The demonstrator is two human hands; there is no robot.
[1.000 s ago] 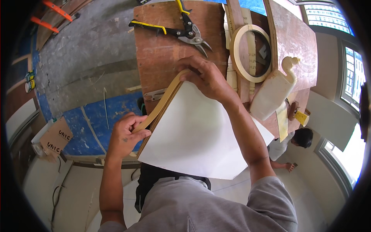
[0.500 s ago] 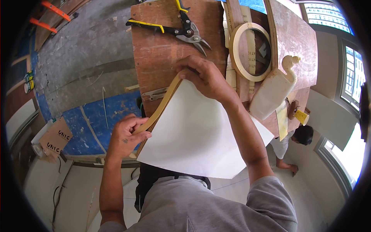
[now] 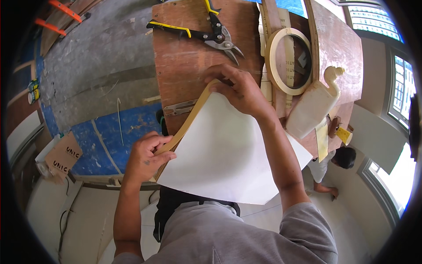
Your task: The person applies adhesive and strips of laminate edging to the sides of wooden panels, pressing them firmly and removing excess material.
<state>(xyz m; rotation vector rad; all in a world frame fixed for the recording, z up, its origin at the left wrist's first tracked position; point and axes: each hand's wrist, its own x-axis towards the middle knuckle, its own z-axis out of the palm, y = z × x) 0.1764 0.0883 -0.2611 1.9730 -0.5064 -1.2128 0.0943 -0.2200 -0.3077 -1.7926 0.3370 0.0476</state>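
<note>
A white panel (image 3: 224, 145) lies in front of me, one corner pointing away. Along its left edge runs a narrow tan edging strip (image 3: 191, 115), slightly bowed. Near the lower end of that strip, my left hand (image 3: 147, 159) is closed, pinching it between thumb and fingers. My right hand (image 3: 241, 90) is closed over the strip's upper end at the panel's far corner; its fingertips are partly hidden. Just beyond the hands, tin snips (image 3: 218, 40) with black and yellow handles lie with their blades apart. A metal-bodied hand tool (image 3: 179, 108) rests left of the strip.
A roll of tan edging (image 3: 273, 61) and a whitish plastic bottle (image 3: 311, 109) stand right of the panel on the brown plywood (image 3: 180, 57). Another person (image 3: 343, 158) crouches at the lower right. Blue sheeting (image 3: 96, 154) and an orange-railed ladder (image 3: 63, 11) are at left.
The view has shifted slightly. Both hands keep their hold on the edging strip, which looks a little straighter between them.
</note>
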